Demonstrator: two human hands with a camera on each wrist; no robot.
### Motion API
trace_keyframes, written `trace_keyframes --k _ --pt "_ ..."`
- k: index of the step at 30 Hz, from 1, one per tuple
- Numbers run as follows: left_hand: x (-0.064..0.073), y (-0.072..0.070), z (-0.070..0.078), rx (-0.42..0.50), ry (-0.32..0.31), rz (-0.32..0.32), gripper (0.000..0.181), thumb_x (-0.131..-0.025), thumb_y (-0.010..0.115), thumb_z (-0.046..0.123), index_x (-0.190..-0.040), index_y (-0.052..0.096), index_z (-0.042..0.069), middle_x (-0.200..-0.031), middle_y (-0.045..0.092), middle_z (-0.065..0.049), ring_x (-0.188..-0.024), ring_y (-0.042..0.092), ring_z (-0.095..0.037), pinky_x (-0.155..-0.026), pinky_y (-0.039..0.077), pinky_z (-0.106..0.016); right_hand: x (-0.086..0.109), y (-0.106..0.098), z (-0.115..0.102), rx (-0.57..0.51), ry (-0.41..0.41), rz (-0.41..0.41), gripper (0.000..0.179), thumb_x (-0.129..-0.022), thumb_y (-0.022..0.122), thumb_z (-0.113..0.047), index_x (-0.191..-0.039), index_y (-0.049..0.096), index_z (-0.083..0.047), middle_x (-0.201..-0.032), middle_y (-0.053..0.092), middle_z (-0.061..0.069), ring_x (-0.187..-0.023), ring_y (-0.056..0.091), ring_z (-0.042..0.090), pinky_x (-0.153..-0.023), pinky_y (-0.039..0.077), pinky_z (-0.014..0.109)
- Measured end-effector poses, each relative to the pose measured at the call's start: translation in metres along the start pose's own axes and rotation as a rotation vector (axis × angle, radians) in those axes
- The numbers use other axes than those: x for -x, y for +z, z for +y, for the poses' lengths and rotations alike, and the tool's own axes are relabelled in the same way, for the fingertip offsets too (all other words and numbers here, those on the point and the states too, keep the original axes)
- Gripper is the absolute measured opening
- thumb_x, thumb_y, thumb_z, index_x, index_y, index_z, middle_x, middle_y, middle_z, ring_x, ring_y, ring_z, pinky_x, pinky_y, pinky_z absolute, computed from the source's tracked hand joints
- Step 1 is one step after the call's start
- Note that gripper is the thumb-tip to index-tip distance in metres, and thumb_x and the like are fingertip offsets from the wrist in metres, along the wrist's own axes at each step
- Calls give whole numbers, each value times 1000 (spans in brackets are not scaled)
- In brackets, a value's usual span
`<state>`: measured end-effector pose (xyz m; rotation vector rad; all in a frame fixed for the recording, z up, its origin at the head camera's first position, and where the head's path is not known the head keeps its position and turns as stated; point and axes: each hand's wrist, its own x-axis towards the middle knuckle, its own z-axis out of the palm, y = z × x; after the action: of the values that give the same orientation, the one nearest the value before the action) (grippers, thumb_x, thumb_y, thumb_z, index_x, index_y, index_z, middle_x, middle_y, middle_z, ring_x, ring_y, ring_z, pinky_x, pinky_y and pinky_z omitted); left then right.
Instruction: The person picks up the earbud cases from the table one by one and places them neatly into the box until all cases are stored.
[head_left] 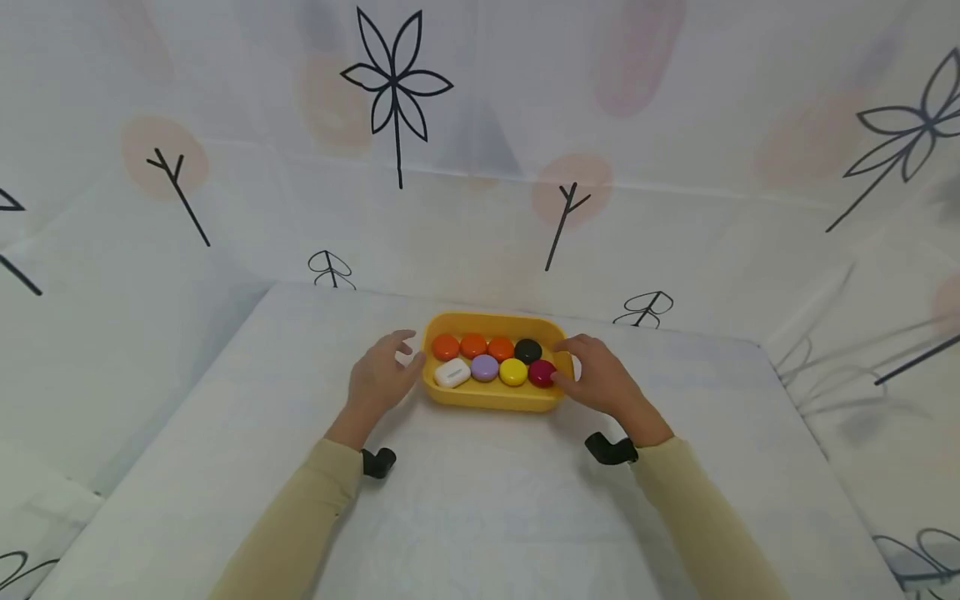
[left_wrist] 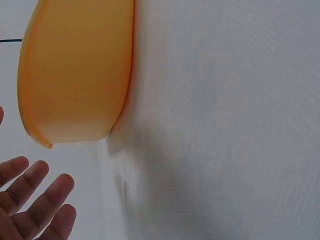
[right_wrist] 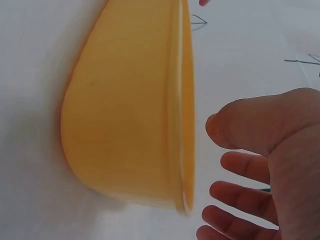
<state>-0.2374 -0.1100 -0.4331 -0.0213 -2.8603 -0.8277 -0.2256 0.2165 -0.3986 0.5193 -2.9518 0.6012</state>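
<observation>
A yellow oblong tray [head_left: 495, 402] sits on the white-covered table with several small glossy rounded pieces in it. Along its back row lie three orange ones [head_left: 473, 346] and a black one [head_left: 528, 351]. The front row has a white oval piece [head_left: 452, 373], a lilac one [head_left: 484, 367], a yellow one [head_left: 513, 372] and a dark red one [head_left: 542, 373]. My left hand [head_left: 378, 375] is beside the tray's left end, fingers spread and holding nothing. At the right end, my right hand [head_left: 603, 379] overlaps the rim; the right wrist view has its fingers extended, a gap from the tray wall [right_wrist: 120, 110].
White cloth covers the table [head_left: 480, 500]. Behind it hangs a pale printed sheet [head_left: 480, 233] with line-drawn flowers and twigs, which also rises at both sides. A black strap piece [head_left: 611, 450] juts from the right wrist, another [head_left: 378, 462] from the left.
</observation>
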Motion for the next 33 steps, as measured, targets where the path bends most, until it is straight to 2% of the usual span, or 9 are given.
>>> trace_keyframes --k 7,12,16,24,27,33 --pt "-5 9 0 -11 -35 -30 49 -81 47 47 -124 44 23 -99 55 4 -71 52 -14 -60 44 -26 -10 12 -1 19 -26 -35 40 -76 62 -31 -109 57 -10 -112 54 10 -99 46 24 -86 42 42" --pt "-10 17 -3 -16 -40 -12 47 -82 47 45 -123 45 23 -95 55 4 -68 51 -14 -59 43 -25 -17 17 -1 56 -43 -50 39 -74 63 -29 -107 58 -9 -110 56 9 -94 47 22 -80 45 38" --pt "-13 21 -4 8 -50 -7 45 -82 46 43 -122 46 23 -94 54 3 -66 50 -15 -57 42 -24 -20 19 -3 77 -43 -54 38 -73 64 -28 -105 59 -10 -106 58 8 -92 48 22 -81 44 39" --pt "-20 25 5 22 -64 -15 44 -82 49 39 -122 47 22 -94 53 4 -67 49 -14 -57 41 -23 -25 26 1 92 -25 -69 35 -71 67 -26 -103 61 -13 -102 59 6 -90 47 21 -81 44 39" --pt "-23 24 10 6 -56 5 43 -82 49 37 -122 47 22 -93 51 4 -67 48 -14 -57 40 -24 -27 27 2 81 -43 -89 33 -72 66 -24 -103 61 -12 -103 58 6 -91 47 21 -82 44 38" --pt "-25 21 16 -12 -9 91 36 -82 48 32 -115 53 20 -88 52 2 -69 51 -15 -58 42 -28 -33 26 0 59 -64 -134 33 -72 67 -21 -103 61 -12 -103 57 7 -92 47 22 -83 44 38"
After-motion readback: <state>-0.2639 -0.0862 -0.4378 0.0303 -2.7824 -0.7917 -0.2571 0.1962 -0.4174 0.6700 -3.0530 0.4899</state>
